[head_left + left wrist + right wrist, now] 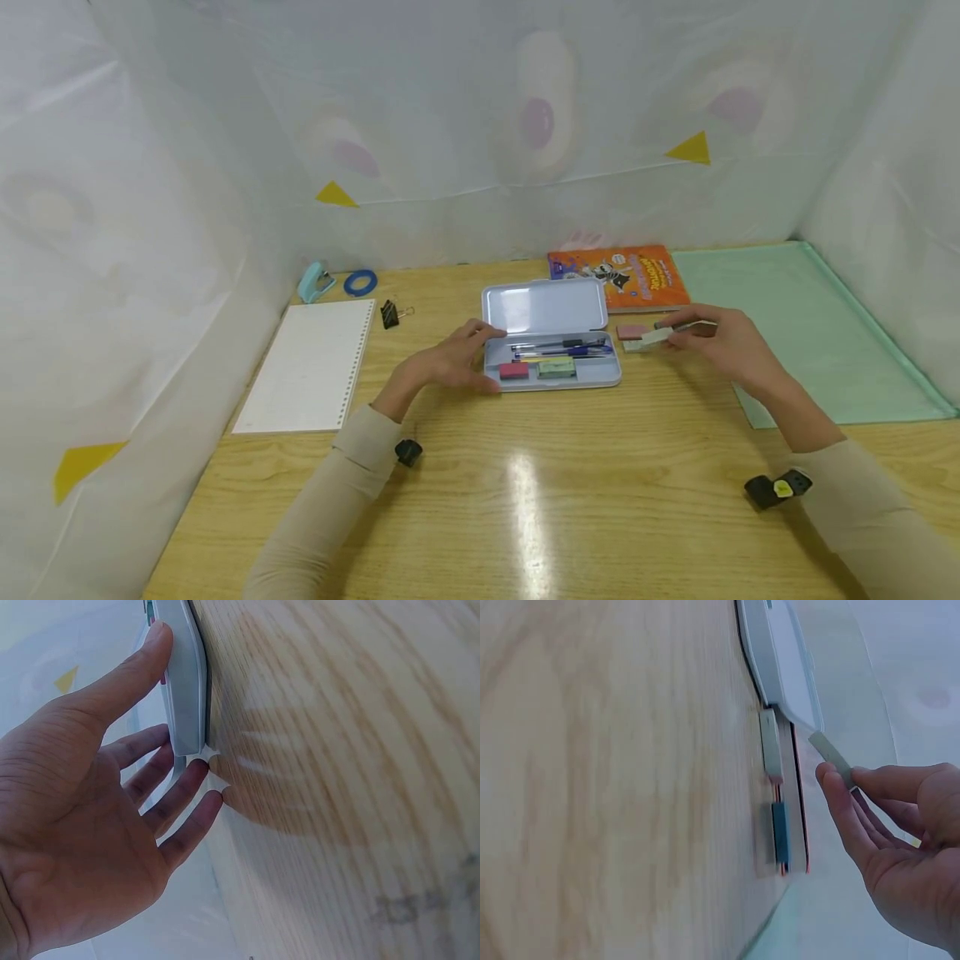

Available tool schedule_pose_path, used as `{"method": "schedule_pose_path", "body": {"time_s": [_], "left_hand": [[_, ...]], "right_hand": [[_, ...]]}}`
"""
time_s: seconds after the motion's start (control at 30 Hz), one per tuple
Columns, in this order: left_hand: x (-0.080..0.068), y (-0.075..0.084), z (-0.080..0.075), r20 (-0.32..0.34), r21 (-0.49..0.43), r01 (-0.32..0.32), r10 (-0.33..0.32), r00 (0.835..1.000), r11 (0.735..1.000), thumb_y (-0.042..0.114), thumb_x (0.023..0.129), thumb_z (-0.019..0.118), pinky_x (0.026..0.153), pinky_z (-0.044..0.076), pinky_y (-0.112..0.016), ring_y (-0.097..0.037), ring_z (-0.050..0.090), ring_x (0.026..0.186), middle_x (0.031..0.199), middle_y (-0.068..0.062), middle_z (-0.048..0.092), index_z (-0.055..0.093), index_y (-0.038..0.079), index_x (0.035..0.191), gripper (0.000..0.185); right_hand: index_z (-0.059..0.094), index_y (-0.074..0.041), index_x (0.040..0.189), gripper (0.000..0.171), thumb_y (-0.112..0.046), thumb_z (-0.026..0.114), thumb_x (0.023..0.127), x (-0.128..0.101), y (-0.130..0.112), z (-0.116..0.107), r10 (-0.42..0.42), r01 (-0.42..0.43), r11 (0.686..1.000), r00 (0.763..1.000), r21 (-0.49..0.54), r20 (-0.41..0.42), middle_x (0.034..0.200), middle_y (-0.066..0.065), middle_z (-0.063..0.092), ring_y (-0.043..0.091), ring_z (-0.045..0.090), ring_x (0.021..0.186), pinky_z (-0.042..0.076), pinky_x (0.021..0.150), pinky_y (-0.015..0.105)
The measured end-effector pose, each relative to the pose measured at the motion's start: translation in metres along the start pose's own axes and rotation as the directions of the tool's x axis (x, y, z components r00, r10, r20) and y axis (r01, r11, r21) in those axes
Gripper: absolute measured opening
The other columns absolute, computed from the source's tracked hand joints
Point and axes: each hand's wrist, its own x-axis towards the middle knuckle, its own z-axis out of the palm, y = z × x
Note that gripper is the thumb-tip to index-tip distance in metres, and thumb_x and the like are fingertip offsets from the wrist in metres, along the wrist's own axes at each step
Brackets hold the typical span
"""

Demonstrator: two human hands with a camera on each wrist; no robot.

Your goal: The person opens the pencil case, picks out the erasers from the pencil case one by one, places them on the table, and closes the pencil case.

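Observation:
An open pale blue tin pencil case [600, 379] lies mid-table with its lid [545, 306] raised; several pens [558, 347], a red eraser [513, 370] and a green eraser [557, 367] lie inside. My left hand [457, 360] rests against the case's left end, thumb on the case's rim [187, 675] and fingers [180, 796] straight on the table. My right hand [716, 337] pinches a pale flat eraser [651, 337] just right of the case; the same eraser [831, 756] shows at my fingertips [832, 784]. A pink eraser [632, 331] lies on the wood beside it.
An orange book [630, 277] lies behind the case and a green mat [810, 333] covers the right side. At the left are a white punched paper pad [311, 367], a black binder clip [390, 314], a blue tape ring [361, 282] and a teal stapler [315, 282]. White sheeting walls in the desk.

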Motion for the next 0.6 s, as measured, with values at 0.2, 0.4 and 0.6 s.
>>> {"method": "schedule_pose_path", "body": {"time_s": [0.2, 0.4, 0.6], "left_hand": [[-0.001, 0.000, -0.001, 0.000, -0.002, 0.003, -0.003, 1.000, 1.000, 0.040, 0.091, 0.081, 0.123, 0.031, -0.047, -0.029, 0.031, 0.146, 0.161, -0.010, 0.027, 0.032, 0.017, 0.162, 0.089], [-0.001, 0.000, -0.001, -0.001, -0.012, 0.005, -0.005, 1.000, 1.000, 0.040, 0.091, 0.081, 0.124, 0.030, -0.047, -0.028, 0.030, 0.147, 0.161, -0.009, 0.027, 0.033, 0.017, 0.162, 0.089], [-0.001, 0.001, -0.001, -0.006, -0.015, -0.002, 0.002, 1.000, 1.000, 0.039, 0.091, 0.081, 0.123, 0.031, -0.046, -0.028, 0.032, 0.145, 0.159, -0.010, 0.029, 0.033, 0.016, 0.162, 0.089]], "right_hand": [[0.067, -0.003, 0.129, 0.033, -0.023, 0.068, 0.103, -0.001, 0.017, -0.013, 0.062, -0.062, 0.998, 0.998, 0.018, -0.022, 0.106, 0.015, 0.078, 0.011, 0.074, 0.092, 0.050, 0.080, 0.013], [0.066, -0.002, 0.128, 0.032, -0.023, 0.067, 0.104, 0.000, 0.026, -0.017, 0.098, -0.098, 0.995, 0.995, 0.014, 0.004, 0.106, 0.012, 0.077, 0.011, 0.074, 0.091, 0.047, 0.081, 0.012], [0.065, 0.001, 0.130, 0.033, -0.020, 0.065, 0.105, 0.003, 0.031, -0.019, 0.104, -0.105, 0.994, 0.993, 0.019, 0.047, 0.105, 0.012, 0.079, 0.010, 0.075, 0.090, 0.051, 0.080, 0.013]]}}
